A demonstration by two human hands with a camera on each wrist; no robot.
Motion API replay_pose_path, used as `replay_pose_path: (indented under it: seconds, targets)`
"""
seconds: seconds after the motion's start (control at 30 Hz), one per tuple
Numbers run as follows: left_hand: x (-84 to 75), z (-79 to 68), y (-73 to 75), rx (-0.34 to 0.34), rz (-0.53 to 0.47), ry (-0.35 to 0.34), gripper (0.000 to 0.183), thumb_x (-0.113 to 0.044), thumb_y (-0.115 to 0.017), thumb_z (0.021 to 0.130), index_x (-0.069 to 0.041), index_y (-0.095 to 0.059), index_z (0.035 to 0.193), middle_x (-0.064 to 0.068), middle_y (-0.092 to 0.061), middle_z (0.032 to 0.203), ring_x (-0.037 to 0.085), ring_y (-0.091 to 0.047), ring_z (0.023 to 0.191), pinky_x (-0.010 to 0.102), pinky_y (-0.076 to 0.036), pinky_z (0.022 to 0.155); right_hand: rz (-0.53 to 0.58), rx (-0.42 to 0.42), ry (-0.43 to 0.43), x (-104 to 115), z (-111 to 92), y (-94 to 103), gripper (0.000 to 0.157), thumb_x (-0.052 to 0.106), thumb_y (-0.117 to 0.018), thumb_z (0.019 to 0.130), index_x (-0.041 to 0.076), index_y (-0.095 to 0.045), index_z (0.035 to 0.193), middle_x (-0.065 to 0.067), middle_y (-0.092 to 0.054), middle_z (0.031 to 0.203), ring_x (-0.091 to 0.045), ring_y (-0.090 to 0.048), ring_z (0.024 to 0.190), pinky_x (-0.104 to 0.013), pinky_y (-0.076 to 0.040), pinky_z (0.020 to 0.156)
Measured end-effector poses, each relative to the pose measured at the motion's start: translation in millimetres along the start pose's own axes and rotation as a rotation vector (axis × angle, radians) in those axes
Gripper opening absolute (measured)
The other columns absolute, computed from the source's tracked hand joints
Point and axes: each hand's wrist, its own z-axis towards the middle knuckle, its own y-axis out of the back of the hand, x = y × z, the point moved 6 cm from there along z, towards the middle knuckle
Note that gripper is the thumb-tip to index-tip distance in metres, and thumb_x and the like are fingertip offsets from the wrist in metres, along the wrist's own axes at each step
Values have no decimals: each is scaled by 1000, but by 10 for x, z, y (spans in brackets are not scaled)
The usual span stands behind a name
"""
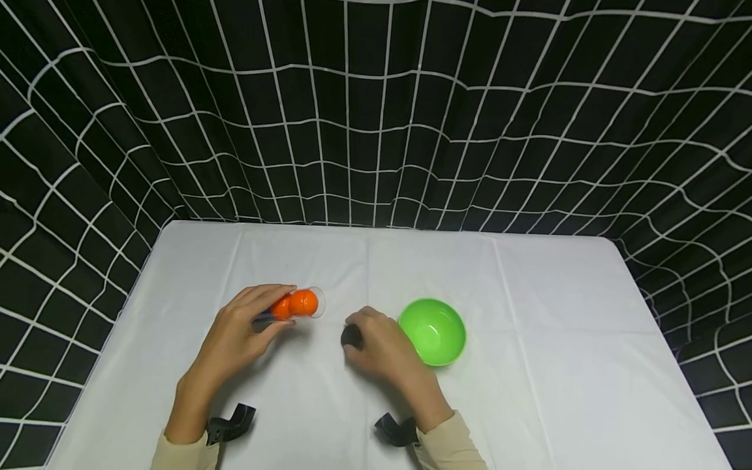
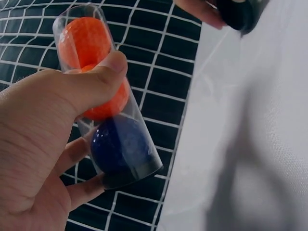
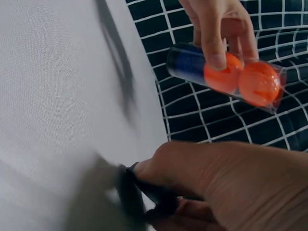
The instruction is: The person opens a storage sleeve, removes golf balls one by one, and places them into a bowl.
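My left hand [image 1: 235,336] grips a clear plastic tube [image 1: 320,303] between thumb and fingers, tilted above the white table. Two orange balls [image 2: 85,42] sit one behind the other at its clear end. A dark blue ball [image 2: 120,143] lies behind them, beside the tube's black end [image 2: 134,176]. A little to the right, my right hand [image 1: 384,346] pinches a black, round, cap-like piece [image 1: 352,335]. Its exact shape is blurred in the right wrist view and partly hidden by the fingers. The hands are apart, and the tube and black piece do not touch.
A bright green bowl [image 1: 424,326] stands on the white tablecloth [image 1: 576,365], close to the right hand's knuckles. Black curtains with a white grid [image 1: 376,117] surround the table's back and sides. Each wrist wears a black mount [image 1: 231,424].
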Motion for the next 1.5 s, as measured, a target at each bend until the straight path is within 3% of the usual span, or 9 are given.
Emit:
replay_pose_path:
  seconds: [0.2, 0.37, 0.5, 0.67, 0.8, 0.97, 1.2, 1.33, 1.5]
  targets:
    - [-18, 35, 2, 4, -2, -4, 61, -14, -93, 81, -21, -71, 138, 2, -74, 131, 24, -68, 123, 47, -56, 106, -74, 13, 63, 21, 0, -4, 22, 7, -82, 79, 6, -77, 100, -8, -71, 95, -24, -63, 85, -38, -56, 76]
    - [-50, 46, -14, 10, -23, -5, 61, -15, -93, 81, -22, -71, 138, 1, -74, 131, 23, -68, 123, 47, -56, 106, -85, -8, 100, 31, -2, -42, 18, 1, -80, 78, 5, -75, 94, -10, -69, 96, -26, -63, 86, -38, -57, 78]
    - [-62, 44, -34, 26, -31, -5, 59, -18, -92, 82, -22, -72, 137, 0, -74, 130, 23, -68, 122, 48, -56, 106, -73, 6, 99, 45, -1, -61, 20, 0, -80, 81, 3, -75, 100, -12, -71, 102, -28, -66, 92, -41, -59, 83]
    - [-71, 19, -42, 23, -26, 0, 58, -17, -93, 81, -19, -73, 135, -1, -74, 125, 21, -70, 116, 49, -55, 106, -12, 10, 81, 50, -12, 12, 37, 10, -79, 90, 4, -73, 125, -12, -70, 121, -29, -69, 109, -43, -60, 98]
    - [-87, 16, -31, 10, -1, -26, 59, -20, -94, 80, -20, -73, 135, -3, -73, 122, 17, -71, 108, 41, -59, 90, 104, -81, 83, 29, -2, 216, 39, 16, -76, 95, 8, -71, 133, -6, -71, 128, -24, -70, 119, -40, -58, 106]
    - [-128, 41, -37, -11, 46, -60, 59, -22, -95, 78, -20, -74, 134, 0, -74, 119, 22, -69, 109, 44, -55, 93, 312, -186, 128, -44, -9, 395, 34, 7, -75, 95, 4, -73, 129, -10, -74, 122, -29, -75, 112, -40, -62, 100]
    - [-210, 40, -31, -46, 130, -130, 56, -20, -95, 77, -21, -76, 130, 3, -73, 119, 29, -67, 113, 49, -48, 100, 487, -156, 129, -4, 1, 357, 29, 8, -71, 100, 3, -72, 129, -18, -74, 121, -28, -75, 107, -36, -66, 89]
    - [-265, 49, -13, -73, 202, -191, 57, -13, -96, 74, -21, -77, 128, 4, -74, 117, 31, -67, 112, 50, -45, 102, 549, -161, 77, 13, -5, 333, 29, 12, -69, 102, 7, -73, 130, -13, -74, 123, -24, -75, 108, -36, -65, 90]
    - [-333, 61, 14, -110, 262, -244, 55, -9, -95, 75, -23, -78, 126, 4, -73, 116, 29, -68, 109, 50, -45, 100, 750, -124, 22, 3, -7, 269, 36, 10, -70, 100, 5, -68, 136, -19, -68, 134, -33, -73, 120, -31, -64, 96]
